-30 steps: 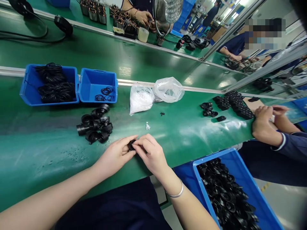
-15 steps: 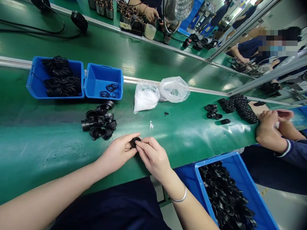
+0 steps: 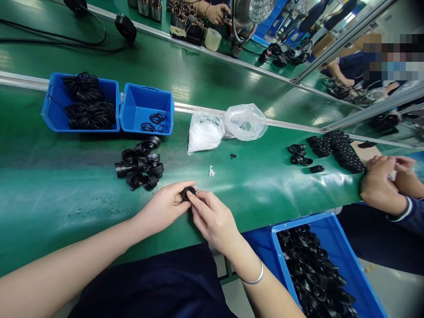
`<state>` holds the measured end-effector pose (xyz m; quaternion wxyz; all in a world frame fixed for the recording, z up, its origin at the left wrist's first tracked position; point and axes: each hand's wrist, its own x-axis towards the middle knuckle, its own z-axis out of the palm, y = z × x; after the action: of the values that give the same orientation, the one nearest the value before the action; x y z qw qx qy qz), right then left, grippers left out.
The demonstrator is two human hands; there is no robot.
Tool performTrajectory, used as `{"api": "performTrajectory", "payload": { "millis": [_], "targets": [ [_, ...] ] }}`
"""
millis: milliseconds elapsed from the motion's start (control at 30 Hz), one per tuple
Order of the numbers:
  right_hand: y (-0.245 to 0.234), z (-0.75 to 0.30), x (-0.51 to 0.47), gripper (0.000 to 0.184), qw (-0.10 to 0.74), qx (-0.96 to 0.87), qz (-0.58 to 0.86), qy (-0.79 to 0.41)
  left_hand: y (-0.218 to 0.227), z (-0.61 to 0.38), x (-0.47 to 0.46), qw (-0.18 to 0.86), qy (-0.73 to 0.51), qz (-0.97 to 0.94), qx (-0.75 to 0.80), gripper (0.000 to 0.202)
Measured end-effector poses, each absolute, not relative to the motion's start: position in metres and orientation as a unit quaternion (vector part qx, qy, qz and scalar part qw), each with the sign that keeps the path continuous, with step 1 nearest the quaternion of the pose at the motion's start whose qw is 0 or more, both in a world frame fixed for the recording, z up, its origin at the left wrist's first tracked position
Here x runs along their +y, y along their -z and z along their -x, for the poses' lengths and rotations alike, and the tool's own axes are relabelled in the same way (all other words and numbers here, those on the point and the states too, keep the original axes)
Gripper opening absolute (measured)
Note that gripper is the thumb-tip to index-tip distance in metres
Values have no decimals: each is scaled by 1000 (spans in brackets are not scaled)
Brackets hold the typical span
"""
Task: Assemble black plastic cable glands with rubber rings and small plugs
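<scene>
Now, left hand (image 3: 163, 206) pinches a small, round, black plastic part (image 3: 186, 192) (open-ended). Right hand (image 3: 214, 219) touches it, fingers bunched; can't tell its hold.

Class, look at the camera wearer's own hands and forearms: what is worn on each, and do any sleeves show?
The left hand and right hand are gloveless. No sleeve shows on either forearm. A thin, curved, silver-coloured metallic-looking bangle circles the right one above the wrist.

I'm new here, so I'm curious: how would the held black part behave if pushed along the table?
The black part is probably stiff: it looks round in the left hand. That curve might make it roll.
</scene>
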<state>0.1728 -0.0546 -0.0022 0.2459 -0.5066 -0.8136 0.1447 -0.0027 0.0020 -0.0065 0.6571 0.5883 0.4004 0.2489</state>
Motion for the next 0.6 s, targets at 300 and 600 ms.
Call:
{"api": "performTrajectory", "payload": {
  "millis": [300, 600],
  "targets": [
    [10, -174, -61, 43, 405, -703, 550, -199, 0, 1, 3, 736, -268, -521, 339, 33],
    [-8, -174, -54, 51, 250, -821, 489, -157, 1, 5, -3, 652, -239, -619, 367, 38]
  ]
}}
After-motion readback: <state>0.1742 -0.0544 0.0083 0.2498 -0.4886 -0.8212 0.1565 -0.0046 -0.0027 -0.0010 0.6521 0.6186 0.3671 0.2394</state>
